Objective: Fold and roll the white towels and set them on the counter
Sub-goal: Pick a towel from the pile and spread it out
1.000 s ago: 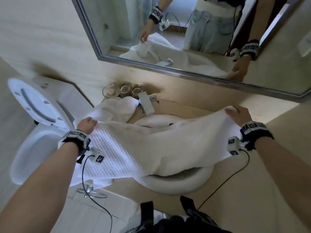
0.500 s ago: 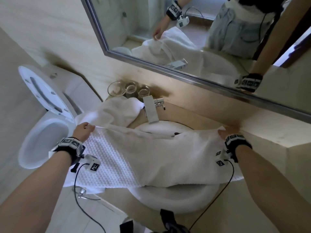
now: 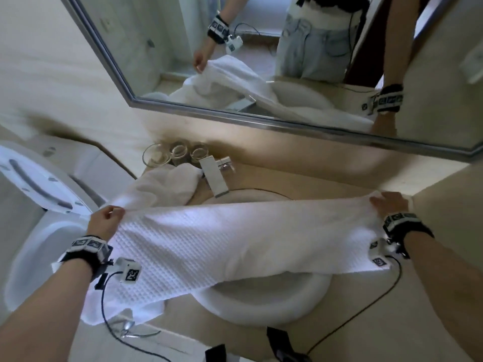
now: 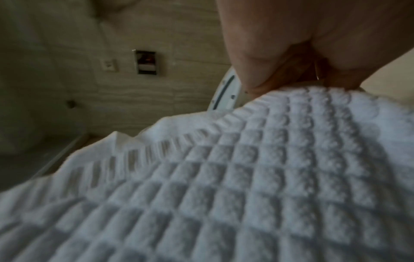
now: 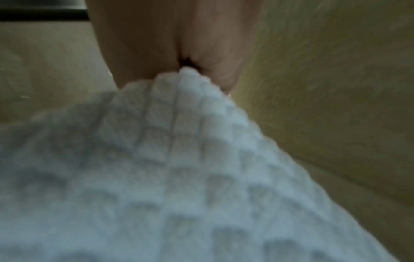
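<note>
1. My left hand (image 3: 104, 222) pinches the far left corner of the towel (image 3: 235, 241); in the left wrist view the thumb and fingers (image 4: 251, 70) are closed tight on the waffled edge (image 4: 246, 159).
2. My right hand (image 3: 389, 205) pinches the far right corner; the right wrist view shows the cloth (image 5: 179, 168) bunched up between thumb and fingers (image 5: 143, 53), though that picture is blurred.
3. I have the towel stretched taut between both hands, spread across the sink (image 3: 261, 307); its near left part hangs over the front edge of the counter (image 3: 392, 322), and its right end lies on the counter beside the sink.
4. A second towel (image 3: 162, 186), crumpled, lies on the counter behind my left hand, just left of the tap (image 3: 215, 176); it touches the stretched towel's far edge.
5. Three glasses (image 3: 177, 155) stand in a row against the wall behind that crumpled towel; the mirror (image 3: 261, 61) above reflects both arms and the cloth.
6. A toilet (image 3: 39, 231) with its lid raised stands to the left of the counter.
</note>
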Demonstrator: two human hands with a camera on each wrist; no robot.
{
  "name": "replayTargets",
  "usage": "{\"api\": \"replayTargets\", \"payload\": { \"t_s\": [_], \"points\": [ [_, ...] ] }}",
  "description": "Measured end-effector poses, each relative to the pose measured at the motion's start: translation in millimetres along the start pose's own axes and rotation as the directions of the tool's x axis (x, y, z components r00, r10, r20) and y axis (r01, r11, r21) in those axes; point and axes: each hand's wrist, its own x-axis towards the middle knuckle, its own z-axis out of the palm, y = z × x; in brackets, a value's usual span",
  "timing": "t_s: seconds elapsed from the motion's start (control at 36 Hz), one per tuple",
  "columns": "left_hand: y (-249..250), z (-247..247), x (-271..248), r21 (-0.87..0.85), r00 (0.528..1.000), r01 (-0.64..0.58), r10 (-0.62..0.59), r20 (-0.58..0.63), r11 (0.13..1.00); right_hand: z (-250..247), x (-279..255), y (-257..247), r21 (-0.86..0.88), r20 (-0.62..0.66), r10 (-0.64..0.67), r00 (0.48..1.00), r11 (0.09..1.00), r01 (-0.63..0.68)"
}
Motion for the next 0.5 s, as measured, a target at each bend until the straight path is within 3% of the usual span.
{"api": "replayTargets", "payload": {
  "t_s": [0.14,0.28,0.39,0.5],
  "points": [
    [31,30,2,0.011,0.999,-0.016,0.015,0.043,1.000,-26,5,30,0.102,-0.008,0.001,1.000,0.995,0.000],
    [35,55,2,0.037,0.998,0.042,-0.044,0.051,0.998,-3,-1,35,0.212,0.014,0.028,0.999,0.977,-0.031],
    [27,58,6,0.053,0.990,0.110,-0.115,0.084,0.992,34,-2,44,0.250,0.145,0.125,0.982,0.955,-0.159],
    [32,46,6,0.062,0.974,0.145,-0.153,0.165,0.988,35,-16,48,0.195,0.267,0.205,0.942,0.945,-0.261]
  ]
}}
